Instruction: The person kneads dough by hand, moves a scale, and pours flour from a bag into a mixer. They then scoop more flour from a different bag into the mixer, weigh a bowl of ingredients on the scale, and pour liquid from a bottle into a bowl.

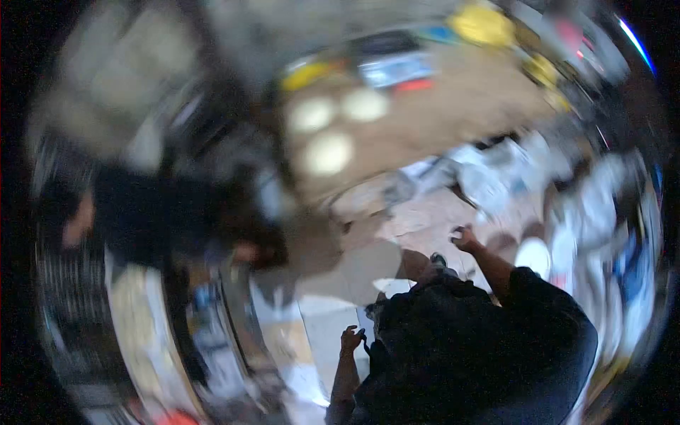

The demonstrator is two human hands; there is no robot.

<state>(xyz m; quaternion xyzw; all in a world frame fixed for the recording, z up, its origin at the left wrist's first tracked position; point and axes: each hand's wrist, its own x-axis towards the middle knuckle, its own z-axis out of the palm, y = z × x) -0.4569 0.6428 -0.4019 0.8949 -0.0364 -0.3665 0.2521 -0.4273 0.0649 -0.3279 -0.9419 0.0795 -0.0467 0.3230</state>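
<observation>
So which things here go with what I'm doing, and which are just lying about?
Likely in use:
dark item at your left hand;
anything in your right hand, too blurred to tell.

Seemingly lying about:
three pale discs on the brown surface;
large yellow item;
crumpled whitish material.

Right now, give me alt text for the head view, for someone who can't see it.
Blurred downward view of the wearer's left hand beside their dark shirt and right hand extended forward, any grip unclear. Ahead, a brown tabletop bears three pale round discs; whitish plastic lies nearer, and another person in dark clothing is at left.
</observation>
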